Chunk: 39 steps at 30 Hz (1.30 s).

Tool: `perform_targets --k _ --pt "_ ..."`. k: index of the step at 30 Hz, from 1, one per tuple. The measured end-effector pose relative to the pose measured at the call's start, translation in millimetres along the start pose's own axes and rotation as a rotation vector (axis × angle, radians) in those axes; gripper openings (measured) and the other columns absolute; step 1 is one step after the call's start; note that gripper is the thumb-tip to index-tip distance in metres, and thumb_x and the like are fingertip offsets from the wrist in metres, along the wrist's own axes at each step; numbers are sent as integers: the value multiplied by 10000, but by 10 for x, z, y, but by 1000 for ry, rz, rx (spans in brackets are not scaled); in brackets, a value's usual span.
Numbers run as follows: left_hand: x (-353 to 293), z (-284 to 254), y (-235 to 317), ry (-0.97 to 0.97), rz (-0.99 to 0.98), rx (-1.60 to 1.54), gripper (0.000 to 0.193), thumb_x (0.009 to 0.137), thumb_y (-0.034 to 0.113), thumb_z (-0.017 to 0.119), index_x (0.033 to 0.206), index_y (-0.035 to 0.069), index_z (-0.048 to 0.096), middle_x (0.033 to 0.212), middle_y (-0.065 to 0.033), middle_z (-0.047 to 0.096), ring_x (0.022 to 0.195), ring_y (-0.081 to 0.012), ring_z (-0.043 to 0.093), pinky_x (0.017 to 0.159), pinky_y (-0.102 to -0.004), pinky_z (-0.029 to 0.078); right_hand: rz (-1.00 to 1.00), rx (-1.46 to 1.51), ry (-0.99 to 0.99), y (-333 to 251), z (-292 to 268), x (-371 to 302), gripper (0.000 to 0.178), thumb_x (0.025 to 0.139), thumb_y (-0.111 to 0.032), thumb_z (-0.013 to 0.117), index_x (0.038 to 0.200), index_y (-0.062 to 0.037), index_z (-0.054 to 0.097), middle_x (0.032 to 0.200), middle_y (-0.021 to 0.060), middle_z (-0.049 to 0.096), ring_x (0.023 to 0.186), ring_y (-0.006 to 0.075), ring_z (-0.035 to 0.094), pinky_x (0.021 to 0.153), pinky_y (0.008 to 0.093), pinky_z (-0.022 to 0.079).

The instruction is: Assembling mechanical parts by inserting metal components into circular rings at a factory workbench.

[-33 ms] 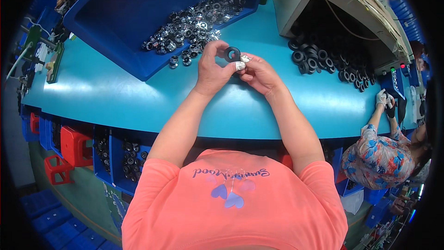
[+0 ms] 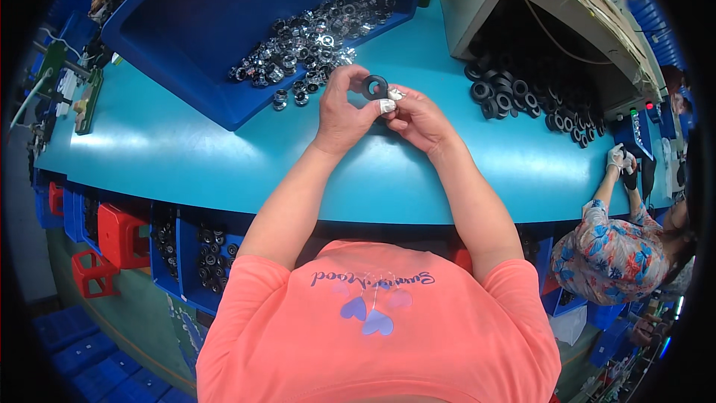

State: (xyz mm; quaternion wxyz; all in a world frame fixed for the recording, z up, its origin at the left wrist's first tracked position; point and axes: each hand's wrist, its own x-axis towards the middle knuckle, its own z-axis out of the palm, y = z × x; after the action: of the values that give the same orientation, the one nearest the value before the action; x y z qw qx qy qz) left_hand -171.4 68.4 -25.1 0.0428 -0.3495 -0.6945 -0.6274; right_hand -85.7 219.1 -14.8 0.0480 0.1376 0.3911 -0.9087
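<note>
Above the teal table [image 2: 186, 157], my left hand [image 2: 341, 116] and my right hand [image 2: 424, 121] meet around one black ring [image 2: 384, 85]. It looks like a small rubber tyre and stands on edge, its hole facing up toward me. My left thumb and curled fingers pinch it from the left. The right fingertips grip its lower right side, and both hands have shiny silver wrapping on the fingertips. Whether a second part sits behind the ring is hidden by the fingers. Just beyond the left hand lie shiny clear-and-black wheel hubs [image 2: 302, 56].
A large blue bin [image 2: 186, 45], tipped toward me, spills the hubs. To the right, black rings [image 2: 507, 97] pour from a pale box [image 2: 477, 4]. A co-worker's gloved hands [image 2: 620, 160] are at the far right. Red stools [image 2: 121, 235] stand lower left.
</note>
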Motion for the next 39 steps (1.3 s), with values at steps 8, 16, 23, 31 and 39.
perform_targets --k 8,16,23,31,39 --pt "9 -2 7 -33 42 5 580 692 61 853 1202 46 577 1072 -60 613 946 -166 639 839 -304 548 10 31 -52 28 -74 28 183 992 -116 566 1148 -32 607 862 4 591 699 66 534 534 187 411" --pt "8 -21 10 -109 43 -8 502 712 92 846 1162 46 628 1068 -49 606 937 -151 634 818 -292 540 -12 68 -113 45 -93 30 161 996 -156 583 1118 -53 601 872 1 585 710 79 527 544 202 411" --pt "-6 -12 55 -59 46 16 462 693 114 868 1092 51 645 1012 -40 626 909 -148 639 789 -290 541 2 97 -166 64 -157 60 150 998 -167 587 1089 -47 596 869 10 580 712 88 526 547 211 415" --pt "-33 7 71 12 79 35 454 649 67 843 1056 59 642 1000 -78 648 899 -221 660 789 -338 543 20 94 -123 66 -129 71 148 1000 -170 590 1070 -39 595 851 17 567 707 95 517 547 222 413" --pt "-72 35 91 46 68 -17 420 673 54 862 1031 61 643 993 -54 634 867 -177 634 753 -301 531 16 99 -144 83 -145 67 170 1012 -207 580 1073 -52 610 848 4 570 700 87 515 550 218 411"
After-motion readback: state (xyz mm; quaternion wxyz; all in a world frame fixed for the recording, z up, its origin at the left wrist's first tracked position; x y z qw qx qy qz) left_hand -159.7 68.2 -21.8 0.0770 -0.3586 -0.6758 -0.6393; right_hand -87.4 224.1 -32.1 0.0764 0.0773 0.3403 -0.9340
